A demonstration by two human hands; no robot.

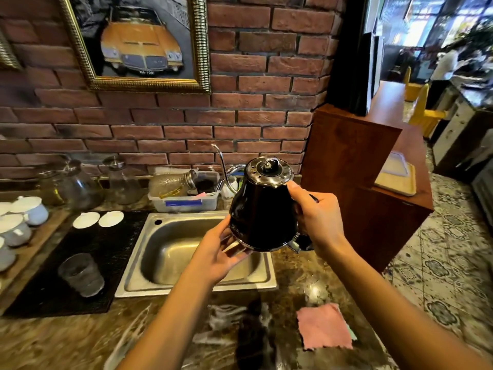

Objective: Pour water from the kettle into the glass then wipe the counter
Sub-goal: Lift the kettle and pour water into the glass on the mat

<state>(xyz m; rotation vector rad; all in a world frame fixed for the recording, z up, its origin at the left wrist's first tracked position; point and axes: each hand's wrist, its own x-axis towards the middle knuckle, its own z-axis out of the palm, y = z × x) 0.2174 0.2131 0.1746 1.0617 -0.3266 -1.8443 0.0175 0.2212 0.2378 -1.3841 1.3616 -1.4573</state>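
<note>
Black cone-shaped electric kettle [262,212] with chrome lid and thin gooseneck spout was held in the air above the right rim of the stainless steel sink [170,252], tilted slightly, lid facing the camera. The spout curved up and to the left, toward the brick wall [253,76].

Right hand [317,217] was wrapped around the kettle's handle on its right side, fingers curled closed, thumb lying against the upper body near the lid. Left hand [218,252] supported the kettle from below and to the left: palm up, fingers spread under the chrome base ring, touching it.

Clear ribbed drinking glass [81,275] stood upright on the black mesh mat [106,252] left of the sink, well apart from the kettle. Contents of the glass could not be determined.

Pink square cloth [324,327] lay flat on the brown marbled stone counter [66,343], near the front edge, to the right, below the kettle in the view. Neither hand touched it.

Behind the sink: clear plastic tub [184,202] with a blue label, holding a glass jar on its side. Two white round pads [98,218] sat on the mat's far edge. White-lidded cups [24,217] stood on a wooden board at far left.
</note>
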